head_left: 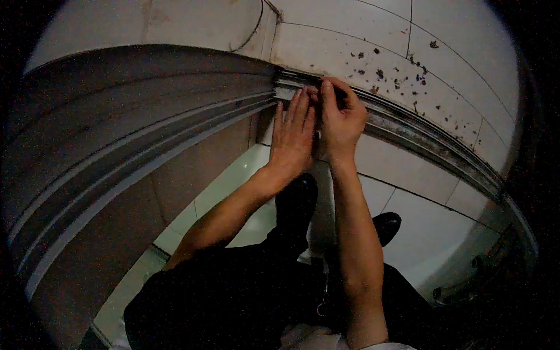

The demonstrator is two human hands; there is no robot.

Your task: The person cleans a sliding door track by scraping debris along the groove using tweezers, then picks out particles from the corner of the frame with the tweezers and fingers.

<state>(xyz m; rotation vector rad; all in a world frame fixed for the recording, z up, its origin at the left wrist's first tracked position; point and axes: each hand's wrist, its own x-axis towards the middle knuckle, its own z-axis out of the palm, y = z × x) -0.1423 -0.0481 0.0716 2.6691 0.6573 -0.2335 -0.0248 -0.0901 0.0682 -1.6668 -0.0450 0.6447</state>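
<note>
My left hand (293, 135) lies flat with its fingers stretched out, the tips at the end of a grooved metal track (402, 119) beside the corner. Close against it on the right, my right hand (344, 119) is closed, thumb and forefinger pinched together over the same track. Whatever sits between those fingertips is too dark and small to make out. From the corner, a grey grooved frame (146, 125) runs off to the left. Dirt and grime line the track's channels.
Dark crumbs of debris (380, 74) lie scattered on the pale tiles (455, 64) beyond the track. A thin dark wire (252, 34) hangs near the corner. My black shoes (387, 227) stand on light flooring on the near side.
</note>
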